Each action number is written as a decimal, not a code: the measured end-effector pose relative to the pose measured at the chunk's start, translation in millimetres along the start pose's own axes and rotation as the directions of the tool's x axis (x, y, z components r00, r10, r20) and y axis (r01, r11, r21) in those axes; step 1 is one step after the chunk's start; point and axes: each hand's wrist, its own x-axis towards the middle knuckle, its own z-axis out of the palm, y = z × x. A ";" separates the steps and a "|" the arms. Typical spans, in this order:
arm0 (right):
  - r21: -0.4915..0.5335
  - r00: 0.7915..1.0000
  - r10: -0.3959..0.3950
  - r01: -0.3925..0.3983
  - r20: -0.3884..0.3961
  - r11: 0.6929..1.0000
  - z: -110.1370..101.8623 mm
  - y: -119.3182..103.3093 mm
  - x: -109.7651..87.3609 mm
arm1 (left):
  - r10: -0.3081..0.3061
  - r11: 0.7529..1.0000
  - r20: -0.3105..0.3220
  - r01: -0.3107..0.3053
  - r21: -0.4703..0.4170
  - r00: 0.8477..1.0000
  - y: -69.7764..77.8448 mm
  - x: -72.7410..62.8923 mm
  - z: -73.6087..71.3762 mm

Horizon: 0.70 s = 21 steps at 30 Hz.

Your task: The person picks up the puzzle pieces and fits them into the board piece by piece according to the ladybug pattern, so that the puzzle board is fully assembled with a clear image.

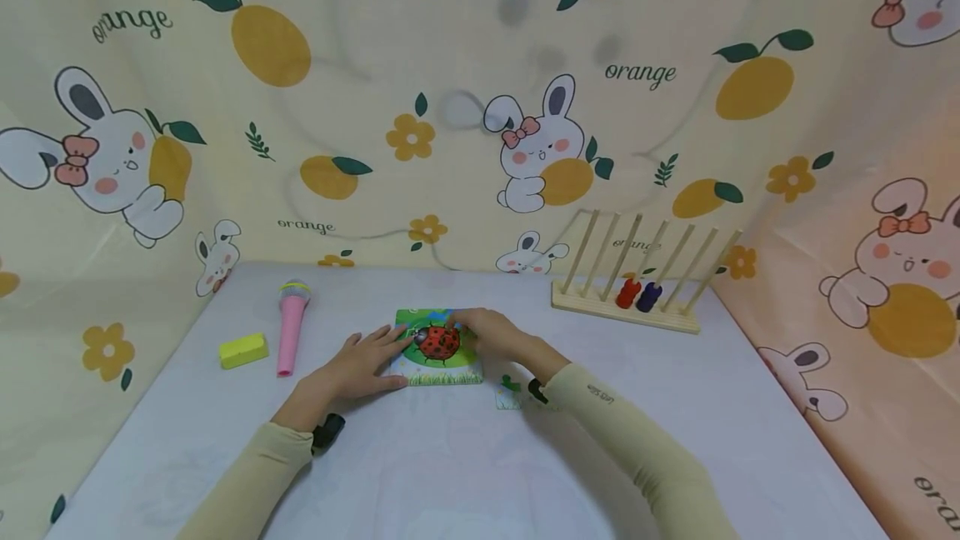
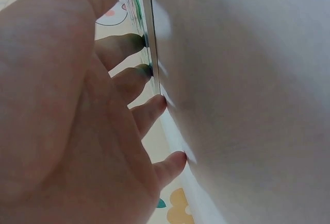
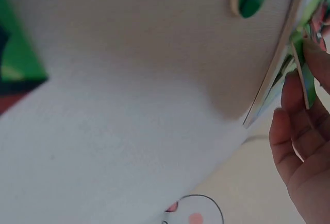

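A ladybug puzzle board (image 1: 438,375) lies flat on the table, with a red spotted ladybug on green. My left hand (image 1: 365,367) rests at its left side, fingers spread and touching the board's edge and the table; in the left wrist view the fingertips (image 2: 135,74) meet that edge. Over the board's upper right is my right hand (image 1: 495,334). It pinches a thin green puzzle piece (image 3: 308,82) between thumb and fingers, tilted above the board. Loose puzzle pieces (image 1: 507,392) lie on the table below the right wrist, partly hidden by the sleeve.
To the left lie a pink toy microphone (image 1: 292,327) and a yellow block (image 1: 243,351). At the back right stands a wooden peg rack (image 1: 626,313) with a red bead piece (image 1: 628,293) and a dark blue one (image 1: 649,297). Printed cloth walls the table (image 1: 420,457) in.
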 end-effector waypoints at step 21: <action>-0.179 1.000 -0.015 0.010 -0.026 0.984 6.8 0.3 -3.3 | 0.008 1.000 0.007 -0.008 -0.001 1.000 -0.4 0.5 -0.3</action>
